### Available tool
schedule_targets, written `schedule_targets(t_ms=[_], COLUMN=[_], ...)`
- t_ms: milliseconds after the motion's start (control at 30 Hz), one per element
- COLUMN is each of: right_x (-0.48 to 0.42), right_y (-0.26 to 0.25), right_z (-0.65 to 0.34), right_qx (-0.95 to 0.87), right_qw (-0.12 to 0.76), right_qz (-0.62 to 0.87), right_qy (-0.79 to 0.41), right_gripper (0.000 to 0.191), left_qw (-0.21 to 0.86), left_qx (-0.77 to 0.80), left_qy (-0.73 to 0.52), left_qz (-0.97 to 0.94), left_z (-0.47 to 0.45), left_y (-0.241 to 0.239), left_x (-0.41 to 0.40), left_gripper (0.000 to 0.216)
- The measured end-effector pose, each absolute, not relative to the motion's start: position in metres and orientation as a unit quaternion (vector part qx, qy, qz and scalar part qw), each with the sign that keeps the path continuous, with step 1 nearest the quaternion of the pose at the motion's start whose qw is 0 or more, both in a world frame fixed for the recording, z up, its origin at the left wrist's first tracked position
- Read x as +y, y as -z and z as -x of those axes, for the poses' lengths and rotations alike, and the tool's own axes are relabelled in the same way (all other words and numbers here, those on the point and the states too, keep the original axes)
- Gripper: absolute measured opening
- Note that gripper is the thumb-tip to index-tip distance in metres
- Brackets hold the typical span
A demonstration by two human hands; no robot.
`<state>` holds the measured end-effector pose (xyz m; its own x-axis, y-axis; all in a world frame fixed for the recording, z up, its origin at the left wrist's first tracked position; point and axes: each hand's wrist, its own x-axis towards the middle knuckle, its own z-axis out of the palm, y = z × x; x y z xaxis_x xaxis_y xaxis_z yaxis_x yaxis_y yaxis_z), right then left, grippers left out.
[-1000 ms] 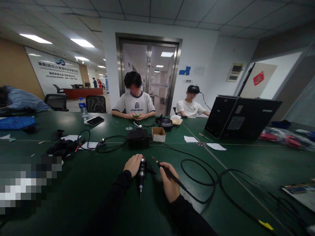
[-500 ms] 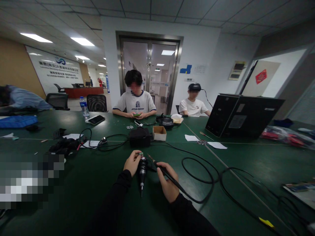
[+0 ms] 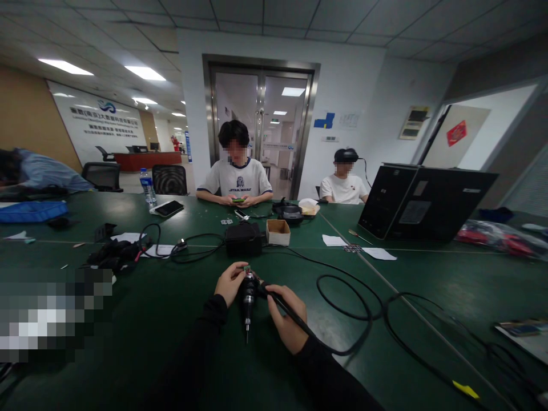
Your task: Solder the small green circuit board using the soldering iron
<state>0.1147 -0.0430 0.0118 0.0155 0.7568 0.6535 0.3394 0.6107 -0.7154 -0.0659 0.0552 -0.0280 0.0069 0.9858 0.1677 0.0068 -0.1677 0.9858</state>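
Note:
My left hand (image 3: 229,282) is closed round the top of a black cylindrical tool (image 3: 247,299) that lies along the green table (image 3: 149,319), its thin metal tip toward me. A small green part (image 3: 246,268) shows at the tool's upper end by my fingertips. My right hand (image 3: 287,317) grips a black corded soldering iron (image 3: 282,302) like a pen, its tip at the top of the tool beside the green part. Black sleeves cover both forearms.
The iron's black cord (image 3: 363,319) loops over the table to the right. Behind my hands stand a black box (image 3: 244,238) and a small cardboard box (image 3: 278,232). An open laptop (image 3: 422,202) is at right. Two people sit across; cables (image 3: 120,254) lie left.
My right hand has swung the soldering iron's tip left, from free air to the tool's top. My left fingers have shifted up to the small green part.

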Motion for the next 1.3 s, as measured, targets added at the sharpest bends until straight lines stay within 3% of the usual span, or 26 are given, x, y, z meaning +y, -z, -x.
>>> schedule_targets(t_ms=[1300], right_x=[-0.041], right_y=[-0.003], right_z=[-0.112], right_qx=[-0.698], right_qw=[0.579], right_qz=[0.397], right_qy=[-0.141], right_gripper=[0.017], left_qw=[0.435], left_qx=[0.452], left_qy=[-0.540], left_qz=[-0.561], left_z=[0.064], left_y=[0.048], left_x=[0.065], left_gripper=[0.027])
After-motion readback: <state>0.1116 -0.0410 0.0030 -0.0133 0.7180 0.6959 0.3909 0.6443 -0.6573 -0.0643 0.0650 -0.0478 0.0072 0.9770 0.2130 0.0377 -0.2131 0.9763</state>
